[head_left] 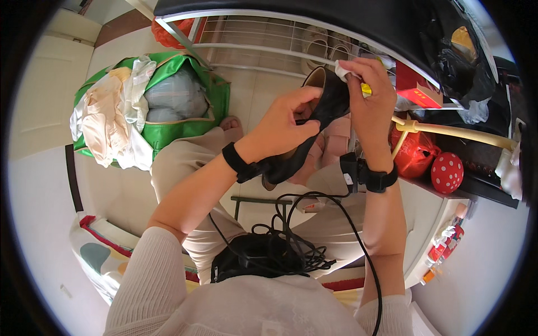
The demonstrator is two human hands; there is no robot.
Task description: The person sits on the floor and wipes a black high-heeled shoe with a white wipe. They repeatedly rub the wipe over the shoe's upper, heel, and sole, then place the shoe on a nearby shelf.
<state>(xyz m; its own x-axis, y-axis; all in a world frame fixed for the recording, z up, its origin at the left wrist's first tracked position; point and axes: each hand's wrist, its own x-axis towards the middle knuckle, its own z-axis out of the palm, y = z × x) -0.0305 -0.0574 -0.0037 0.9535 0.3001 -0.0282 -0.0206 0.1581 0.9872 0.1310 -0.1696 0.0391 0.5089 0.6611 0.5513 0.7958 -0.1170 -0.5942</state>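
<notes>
One black shoe (337,92) clamped in your left hand (288,120) | your right hand (371,92) pinches white tissue (343,71), far end | likely wiping; next needs shoe steady

On the left, a green bag (168,137) stands open, with pale clothes (109,120) draped over its left side and a grey bundle (176,96) inside. At the far side, a white rack (252,49) runs beneath a black top (269,7). On the right, a red bag (412,154) touches a dotted ball (447,172), white on red.
</notes>
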